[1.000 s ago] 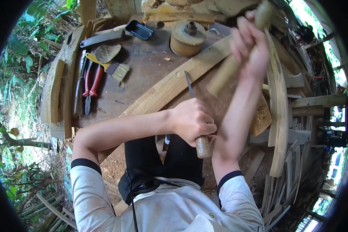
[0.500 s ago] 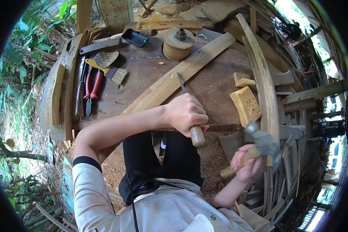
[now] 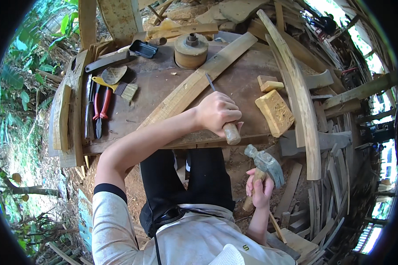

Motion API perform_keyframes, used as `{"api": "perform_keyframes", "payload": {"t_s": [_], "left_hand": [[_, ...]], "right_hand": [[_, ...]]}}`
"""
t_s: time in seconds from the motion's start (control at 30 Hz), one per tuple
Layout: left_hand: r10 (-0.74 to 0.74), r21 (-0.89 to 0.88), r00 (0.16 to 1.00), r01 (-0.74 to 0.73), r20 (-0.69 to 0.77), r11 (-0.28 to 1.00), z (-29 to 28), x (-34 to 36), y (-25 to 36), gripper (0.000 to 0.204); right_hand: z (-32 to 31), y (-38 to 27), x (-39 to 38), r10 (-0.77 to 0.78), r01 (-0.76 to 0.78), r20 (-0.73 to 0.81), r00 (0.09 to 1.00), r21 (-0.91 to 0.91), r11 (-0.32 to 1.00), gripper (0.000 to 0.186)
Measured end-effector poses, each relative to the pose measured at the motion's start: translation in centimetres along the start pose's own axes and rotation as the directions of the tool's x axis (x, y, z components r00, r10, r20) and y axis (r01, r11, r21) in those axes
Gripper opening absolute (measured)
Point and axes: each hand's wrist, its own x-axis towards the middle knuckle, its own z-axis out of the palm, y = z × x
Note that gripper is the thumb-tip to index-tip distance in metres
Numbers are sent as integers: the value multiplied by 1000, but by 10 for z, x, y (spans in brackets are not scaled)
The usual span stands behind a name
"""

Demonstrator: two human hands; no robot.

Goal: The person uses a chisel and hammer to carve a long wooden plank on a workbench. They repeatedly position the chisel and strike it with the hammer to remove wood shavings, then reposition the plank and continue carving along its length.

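Observation:
My left hand [image 3: 218, 113] is wrapped round a wood-handled chisel [image 3: 231, 133]. The butt of its handle points back toward me, and its thin metal blade slants away to the near edge of a long wooden board [image 3: 172, 104]. Whether the tip touches the board I cannot tell. That board lies diagonally across the brown worktable [image 3: 159, 84]. Low on the right, off the table's near edge, my right hand [image 3: 262, 189] grips a claw hammer [image 3: 265, 164] by its wooden handle, close below the grey head.
On the table's left lie red-handled pliers [image 3: 102, 108], a yellow-handled paintbrush [image 3: 119, 88] and a dark tray [image 3: 144, 48]. A round wooden block with a bolt [image 3: 191, 52] stands at the back. Wood blocks [image 3: 275, 112] and a long curved pole [image 3: 296, 84] are at right.
The hammer has dropped leftward and nearer the chisel handle, no longer blurred. My left hand with the chisel sits slightly farther forward, and the whole view has shifted a little.

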Motion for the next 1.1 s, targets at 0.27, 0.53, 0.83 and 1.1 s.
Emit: {"api": "perform_keyframes", "payload": {"t_s": [0.27, 0.53, 0.83, 1.1], "left_hand": [[48, -65, 998, -45, 45, 997, 11, -1, 21, 36], [24, -5, 1000, -24, 12, 1000, 6, 1, 22, 32], [-100, -55, 995, 100, 15, 993, 2, 12, 24, 32], [-64, -31, 998, 63, -13, 998, 4, 11, 24, 28]], "right_hand": [[-2, 12, -1, -94, 100, -95, 991, 58, 993, 60], [-3, 15, 0, -68, 68, -83, 994, -2, 998, 75], [24, 28, -2, -281, 239, -159, 946, -241, 941, 79], [21, 31, -19, -474, 449, -52, 879, -246, 859, 27]]}}
